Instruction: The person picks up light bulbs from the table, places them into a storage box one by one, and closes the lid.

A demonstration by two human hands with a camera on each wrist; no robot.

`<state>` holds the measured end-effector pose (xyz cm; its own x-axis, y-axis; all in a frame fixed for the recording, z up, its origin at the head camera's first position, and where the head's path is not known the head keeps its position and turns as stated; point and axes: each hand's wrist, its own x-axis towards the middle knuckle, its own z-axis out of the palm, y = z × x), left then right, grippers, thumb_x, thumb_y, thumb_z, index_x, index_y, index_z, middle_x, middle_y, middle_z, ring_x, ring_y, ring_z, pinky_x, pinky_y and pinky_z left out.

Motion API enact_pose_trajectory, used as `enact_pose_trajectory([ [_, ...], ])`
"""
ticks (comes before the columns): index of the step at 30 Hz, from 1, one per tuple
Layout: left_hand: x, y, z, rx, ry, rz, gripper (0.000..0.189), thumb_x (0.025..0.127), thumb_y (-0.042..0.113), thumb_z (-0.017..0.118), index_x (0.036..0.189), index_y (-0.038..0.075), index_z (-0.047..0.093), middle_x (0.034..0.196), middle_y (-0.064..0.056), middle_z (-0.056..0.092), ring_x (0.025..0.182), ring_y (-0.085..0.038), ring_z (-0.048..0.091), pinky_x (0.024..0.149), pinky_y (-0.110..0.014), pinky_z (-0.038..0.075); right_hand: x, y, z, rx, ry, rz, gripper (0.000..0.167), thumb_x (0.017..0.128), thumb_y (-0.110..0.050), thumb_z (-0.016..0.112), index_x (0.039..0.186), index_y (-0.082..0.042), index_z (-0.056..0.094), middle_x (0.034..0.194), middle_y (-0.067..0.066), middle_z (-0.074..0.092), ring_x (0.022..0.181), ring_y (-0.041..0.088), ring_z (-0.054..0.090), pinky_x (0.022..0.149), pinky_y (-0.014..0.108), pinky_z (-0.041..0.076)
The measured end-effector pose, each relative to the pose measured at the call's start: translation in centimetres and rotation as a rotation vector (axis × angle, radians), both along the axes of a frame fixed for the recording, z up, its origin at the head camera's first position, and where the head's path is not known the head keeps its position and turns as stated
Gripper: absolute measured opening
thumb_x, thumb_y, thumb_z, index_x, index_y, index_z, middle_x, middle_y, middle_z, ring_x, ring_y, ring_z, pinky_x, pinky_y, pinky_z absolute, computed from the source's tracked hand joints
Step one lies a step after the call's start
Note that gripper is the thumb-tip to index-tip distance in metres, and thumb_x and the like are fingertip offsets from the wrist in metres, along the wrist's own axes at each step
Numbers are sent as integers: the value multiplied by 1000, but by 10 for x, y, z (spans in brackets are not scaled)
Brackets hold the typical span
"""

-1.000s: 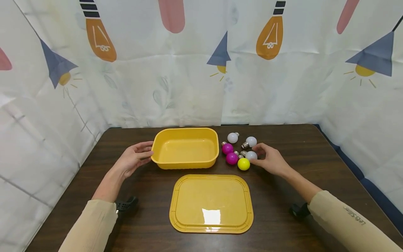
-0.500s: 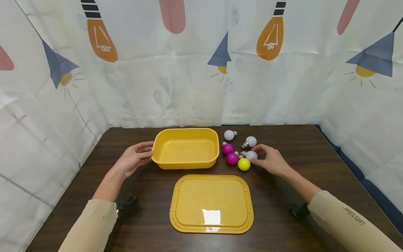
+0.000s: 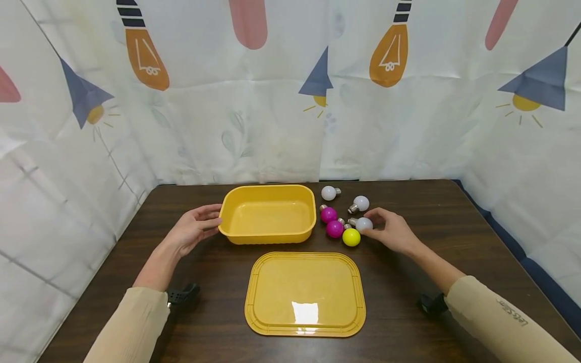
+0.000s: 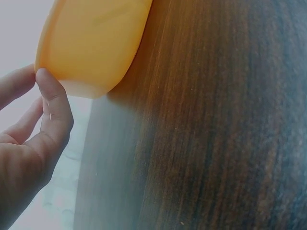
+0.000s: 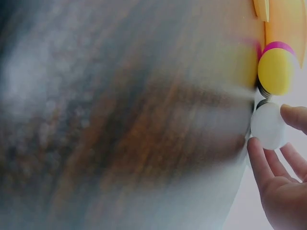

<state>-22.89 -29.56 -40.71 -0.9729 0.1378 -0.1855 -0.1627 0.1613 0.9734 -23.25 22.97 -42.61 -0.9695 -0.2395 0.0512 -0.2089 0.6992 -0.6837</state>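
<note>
In the head view my left hand (image 3: 194, 228) touches the left end of a deep yellow plastic bin (image 3: 264, 240), its thumb and fingers at the outer wall near the rim. The left wrist view shows the same hand at the bin's corner. My right hand (image 3: 391, 232) holds a white light bulb (image 3: 364, 225) between thumb and fingers, low at the table. Beside that bulb lie a yellow bulb (image 3: 351, 237) and two magenta bulbs, one nearer (image 3: 335, 229) and one farther (image 3: 329, 215). Two more white bulbs, the right one (image 3: 361, 203) and the far one (image 3: 329, 193), lie behind.
A flat yellow tray (image 3: 305, 295) lies in front of the bin on the dark wooden table (image 3: 209, 322). A printed white curtain (image 3: 272, 121) surrounds the table's back and sides. Each wrist wears a black strap.
The far white bulb has rolled a little to the left and turned. The white bulb in my right hand has shifted very slightly right. The left hand and the bin stay put.
</note>
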Motion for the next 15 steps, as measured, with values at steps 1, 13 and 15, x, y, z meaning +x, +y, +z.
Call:
enact_pose_trajectory([
  [1, 0, 0, 0, 2, -2, 1, 65, 102, 16, 68, 156, -1, 37, 133, -14, 56, 105, -14, 67, 99, -34, 53, 0, 0, 0, -2, 0, -1, 44, 92, -28, 80, 127, -5, 63, 121, 15, 68, 112, 34, 63, 93, 54, 52],
  [13, -1, 0, 0, 15, -5, 7, 64, 101, 15, 68, 156, -1, 38, 127, -8, 58, 104, -14, 67, 99, -35, 53, 0, 3, 4, 0, 8, -12, 44, 92, -27, 80, 126, -5, 64, 120, 16, 68, 112, 35, 63, 91, 53, 52],
  [15, -1, 0, -1, 20, -9, 8, 64, 102, 15, 68, 156, -1, 38, 126, -8, 58, 104, -13, 66, 98, -34, 53, 0, 4, 5, -3, 9, -10, 44, 92, -27, 80, 126, -4, 64, 121, 17, 68, 113, 36, 63, 91, 54, 52],
])
